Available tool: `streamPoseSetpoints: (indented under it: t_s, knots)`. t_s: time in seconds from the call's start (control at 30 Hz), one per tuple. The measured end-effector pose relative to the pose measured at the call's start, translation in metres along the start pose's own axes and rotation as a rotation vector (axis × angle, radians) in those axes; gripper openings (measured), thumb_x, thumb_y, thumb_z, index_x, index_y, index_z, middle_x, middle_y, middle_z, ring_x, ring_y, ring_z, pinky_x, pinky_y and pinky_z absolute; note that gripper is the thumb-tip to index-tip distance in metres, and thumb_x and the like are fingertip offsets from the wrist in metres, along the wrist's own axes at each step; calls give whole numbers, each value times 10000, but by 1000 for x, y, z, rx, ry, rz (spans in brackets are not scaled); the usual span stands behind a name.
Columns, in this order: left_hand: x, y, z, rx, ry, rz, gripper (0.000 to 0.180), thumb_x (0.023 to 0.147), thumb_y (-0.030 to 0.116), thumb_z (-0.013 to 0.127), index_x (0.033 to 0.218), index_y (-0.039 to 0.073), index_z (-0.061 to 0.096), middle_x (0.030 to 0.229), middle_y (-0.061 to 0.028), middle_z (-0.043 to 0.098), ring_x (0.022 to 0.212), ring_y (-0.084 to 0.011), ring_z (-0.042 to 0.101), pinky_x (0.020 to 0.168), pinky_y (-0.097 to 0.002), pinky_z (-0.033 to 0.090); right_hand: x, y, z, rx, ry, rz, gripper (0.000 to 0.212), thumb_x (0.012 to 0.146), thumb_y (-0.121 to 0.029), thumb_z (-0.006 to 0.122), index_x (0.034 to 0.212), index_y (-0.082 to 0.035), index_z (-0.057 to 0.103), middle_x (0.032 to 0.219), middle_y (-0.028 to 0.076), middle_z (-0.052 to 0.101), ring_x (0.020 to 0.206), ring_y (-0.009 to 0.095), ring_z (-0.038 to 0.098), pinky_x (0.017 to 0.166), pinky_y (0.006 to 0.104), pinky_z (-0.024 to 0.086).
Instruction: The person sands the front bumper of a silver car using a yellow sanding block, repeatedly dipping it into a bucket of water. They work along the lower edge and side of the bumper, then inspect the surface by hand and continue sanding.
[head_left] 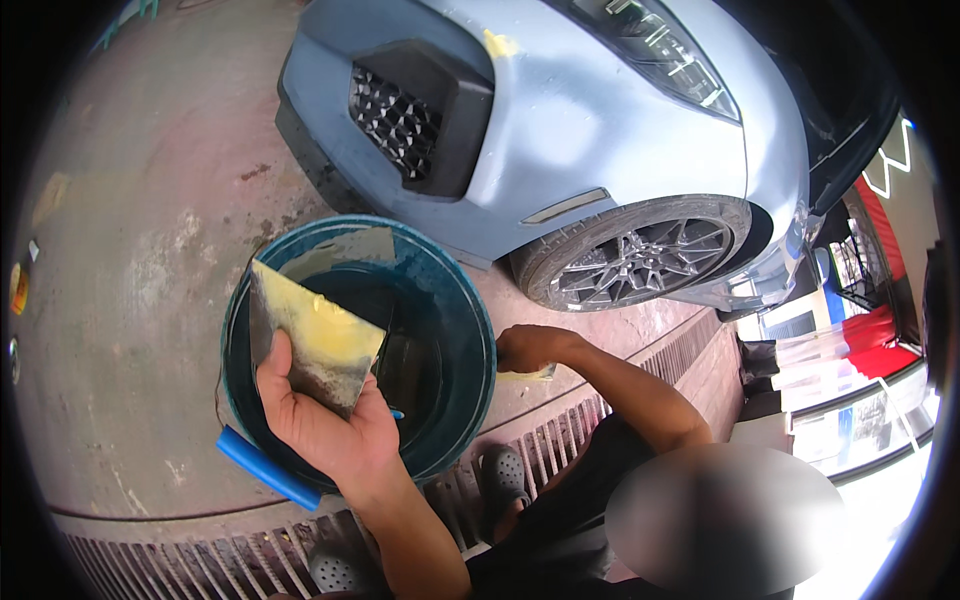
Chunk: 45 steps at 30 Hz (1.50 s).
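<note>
My left hand [335,440] is closed round the lower edge of a flat grey putty board [325,325], tilted over the bucket. Yellow putty is smeared across its upper face, thicker along the right side. Beneath it stands a large dark green bucket [455,430] with a blue grip [268,468] on its handle. My right hand [535,348] is closed, just right of the bucket's rim. From under it sticks out a flat tool with a pale yellow edge [528,374], mostly hidden by the fingers.
A blue-grey car [560,120] stands ahead, with a yellow putty patch [500,43] on its bumper. Its front wheel [635,255] is close to the bucket. A slotted drain grate [570,430] crosses the floor by my grey clogs [503,477]. Red and white things stand at right.
</note>
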<state>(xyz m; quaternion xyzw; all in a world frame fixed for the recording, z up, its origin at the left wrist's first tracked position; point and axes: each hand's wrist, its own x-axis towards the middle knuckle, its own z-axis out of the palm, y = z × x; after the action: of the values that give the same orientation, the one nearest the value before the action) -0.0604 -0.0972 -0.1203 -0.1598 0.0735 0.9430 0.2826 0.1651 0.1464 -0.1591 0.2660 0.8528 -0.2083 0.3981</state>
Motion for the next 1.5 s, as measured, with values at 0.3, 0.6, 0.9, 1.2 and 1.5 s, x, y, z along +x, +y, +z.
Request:
streamPoseSetpoints:
  t_s: [0.3,0.6,0.9,1.2,1.5]
  knots:
    - [2,-2,2,37,8,45,295,1008,190,706,1224,-11,702,1193,-137,752,1053,-258,782,903,-414,666,-2,-13,-12,-63,-23,87,373,976,-262,659,1289,-111,796,1148,198,800,1049,394,759,966,461,587]
    - [5,-2,-4,61,5,52,276,1000,201,709,1204,14,714,1201,-108,750,1072,-245,775,953,-398,644,-1,-12,-16,-103,179,128,321,1009,-264,631,1231,-92,788,1143,225,785,1061,415,753,973,505,569]
    - [6,-4,-4,3,-11,29,216,1018,168,679,1163,15,723,1174,-117,757,1063,-245,774,949,-399,641,-13,-12,-35,-66,269,241,339,929,-228,699,1227,-89,784,1224,171,790,1199,388,721,1079,484,544]
    - [6,-2,-5,-24,-3,26,235,1017,167,681,1176,0,726,1185,-125,759,1063,-248,774,955,-397,637,-20,-37,-53,-115,496,354,623,884,-271,745,1432,-62,533,1140,295,766,1184,449,716,1077,506,537]
    - [3,-3,9,48,111,47,247,1015,191,699,1169,-1,725,1190,-131,750,1059,-243,767,910,-386,638,-38,-48,-76,-107,809,343,551,869,-233,762,1336,-55,529,1062,293,760,1020,492,743,936,537,584]
